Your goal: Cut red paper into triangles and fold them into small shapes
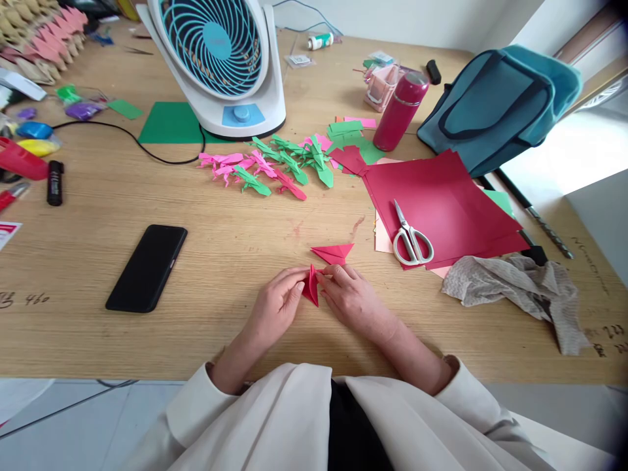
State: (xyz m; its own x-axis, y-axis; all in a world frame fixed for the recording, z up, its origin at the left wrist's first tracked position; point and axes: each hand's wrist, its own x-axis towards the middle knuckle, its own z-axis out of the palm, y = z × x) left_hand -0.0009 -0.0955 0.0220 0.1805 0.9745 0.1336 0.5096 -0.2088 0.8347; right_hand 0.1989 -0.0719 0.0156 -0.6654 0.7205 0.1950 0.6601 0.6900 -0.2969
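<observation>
Near the front of the wooden table I hold a small folded red paper piece (311,288) between both hands. My left hand (279,301) pinches its left side with thumb and fingers. On the other side, my right hand (356,302) grips it with closed fingertips. Just beyond my fingers lies a second folded red paper piece (334,253), flat and pointed to the left. White-handled scissors (413,243) rest on a stack of red paper sheets (441,203) to the right. Farther back lie several folded green paper figures (294,160) among pink and red ones.
A white fan (216,65) stands at the back, with a green sheet (169,123) beside it. A black phone (147,268) lies to the left. At the right are a red thermos (401,111), a teal bag (495,108) and a crumpled cloth (515,291).
</observation>
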